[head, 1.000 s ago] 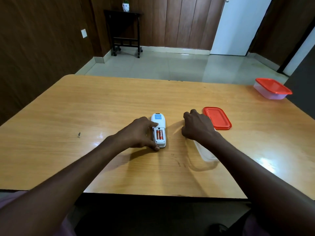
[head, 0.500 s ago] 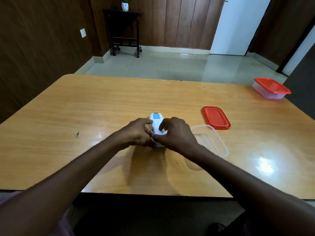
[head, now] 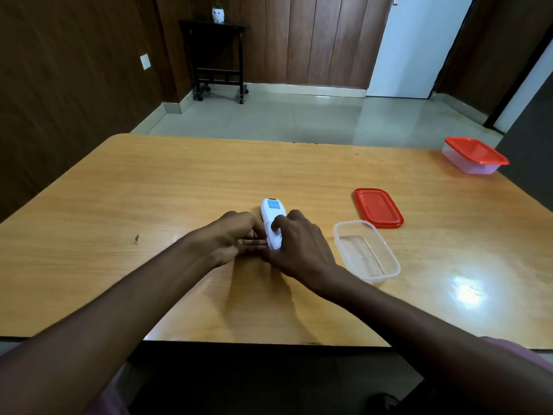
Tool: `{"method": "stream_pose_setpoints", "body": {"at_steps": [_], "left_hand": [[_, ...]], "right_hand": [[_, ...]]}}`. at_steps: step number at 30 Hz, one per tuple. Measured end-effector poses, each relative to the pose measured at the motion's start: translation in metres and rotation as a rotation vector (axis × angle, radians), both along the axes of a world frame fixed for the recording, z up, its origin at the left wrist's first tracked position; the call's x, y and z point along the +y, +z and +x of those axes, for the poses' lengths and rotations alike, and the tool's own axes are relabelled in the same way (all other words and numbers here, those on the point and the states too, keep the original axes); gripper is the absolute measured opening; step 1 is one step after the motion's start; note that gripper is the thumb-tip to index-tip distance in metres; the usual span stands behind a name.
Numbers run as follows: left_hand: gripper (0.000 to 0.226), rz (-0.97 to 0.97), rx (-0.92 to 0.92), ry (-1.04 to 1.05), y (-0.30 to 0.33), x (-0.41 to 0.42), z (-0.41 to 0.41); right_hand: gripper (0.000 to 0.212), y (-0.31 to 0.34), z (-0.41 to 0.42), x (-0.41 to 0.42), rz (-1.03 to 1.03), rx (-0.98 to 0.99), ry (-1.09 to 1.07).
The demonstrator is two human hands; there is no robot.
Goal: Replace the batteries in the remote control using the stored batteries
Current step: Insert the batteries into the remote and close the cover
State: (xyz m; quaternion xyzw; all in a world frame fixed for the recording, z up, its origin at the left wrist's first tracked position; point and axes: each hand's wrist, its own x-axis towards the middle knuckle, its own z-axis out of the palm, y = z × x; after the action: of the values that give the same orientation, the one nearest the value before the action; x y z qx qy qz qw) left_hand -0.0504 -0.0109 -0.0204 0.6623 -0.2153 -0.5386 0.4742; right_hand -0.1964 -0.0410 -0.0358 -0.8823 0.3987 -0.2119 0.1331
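Note:
The white remote control point(head: 271, 218) lies back-up in the middle of the wooden table point(head: 179, 190), its far end with a blue label showing. My left hand point(head: 235, 239) holds its left side, fingers reaching under its near end. My right hand point(head: 299, 244) grips the right side, with the thumb pressed on top of the white back. The battery bay is hidden under white plastic and my fingers. A clear lidless plastic container point(head: 366, 250) stands just right of my right hand. Its red lid point(head: 377, 207) lies flat beyond it.
A second container with a red lid on point(head: 474, 155) sits at the table's far right corner. Beyond the table are a tiled floor, a dark side table point(head: 217, 55) with a small white pot, and a white door.
My right hand left the clear container and came onto the remote. The orange batteries seen in the open bay a second ago are now covered. The remote's near end has tilted up slightly.

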Motion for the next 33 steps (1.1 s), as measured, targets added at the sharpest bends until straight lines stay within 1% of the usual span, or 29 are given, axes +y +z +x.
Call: {"method": "stream_pose_setpoints", "body": {"at_steps": [2,3,5,7,9,12,13,14,16,19,24,27,29,30,31,33], "left_hand": [[0.026,-0.014,0.043,-0.018,0.0,0.001,-0.001],[0.029,-0.017,0.063,-0.031,0.0,0.002,-0.002],[0.035,-0.04,0.089,-0.054,0.0,0.003,-0.005],[0.038,-0.093,0.079,-0.073,0.001,0.003,-0.007],[0.04,-0.141,0.069,-0.103,0.005,0.001,-0.007],[0.046,-0.153,0.037,-0.207,0.009,0.002,-0.008],[0.048,-0.156,0.02,-0.245,0.01,0.002,-0.01],[0.049,-0.163,0.007,-0.274,0.009,0.002,-0.012],[0.052,-0.183,-0.009,-0.301,0.008,0.003,-0.015],[0.054,-0.206,-0.026,-0.329,0.008,0.003,-0.016],[0.051,-0.257,-0.056,-0.344,0.007,0.003,-0.017],[0.046,-0.263,-0.057,-0.303,0.009,0.003,-0.014],[0.032,-0.245,0.011,-0.263,0.013,0.004,-0.012],[0.024,-0.233,0.079,-0.243,0.014,0.005,-0.011],[0.021,-0.225,0.153,-0.22,0.015,0.005,-0.01],[0.027,-0.229,0.231,-0.171,0.015,0.003,-0.008]], "right_hand": [[0.033,0.001,-0.003,0.0,0.091,-0.144,-0.033],[0.032,0.001,-0.003,0.0,0.102,-0.182,-0.029],[0.033,-0.001,-0.005,0.001,0.105,-0.211,0.013],[0.041,-0.001,-0.008,0.0,0.124,-0.215,0.063],[0.063,0.002,-0.012,-0.006,0.123,-0.176,0.1],[0.112,0.013,-0.02,-0.022,0.155,-0.048,0.112],[0.125,0.016,-0.023,-0.028,0.17,-0.006,0.114],[0.134,0.019,-0.026,-0.033,0.179,0.031,0.118],[0.143,0.022,-0.03,-0.039,0.171,0.083,0.122],[0.141,0.024,-0.032,-0.042,0.117,0.121,0.102],[0.109,0.027,-0.031,-0.04,-0.012,0.021,0.113],[0.102,0.027,-0.028,-0.04,-0.038,-0.052,0.139],[0.106,0.026,-0.027,-0.04,-0.045,-0.105,0.176],[0.108,0.025,-0.028,-0.04,-0.046,-0.128,0.199],[0.111,0.025,-0.029,-0.04,-0.041,-0.153,0.219],[0.115,0.027,-0.031,-0.04,0.002,-0.227,0.27]]}}
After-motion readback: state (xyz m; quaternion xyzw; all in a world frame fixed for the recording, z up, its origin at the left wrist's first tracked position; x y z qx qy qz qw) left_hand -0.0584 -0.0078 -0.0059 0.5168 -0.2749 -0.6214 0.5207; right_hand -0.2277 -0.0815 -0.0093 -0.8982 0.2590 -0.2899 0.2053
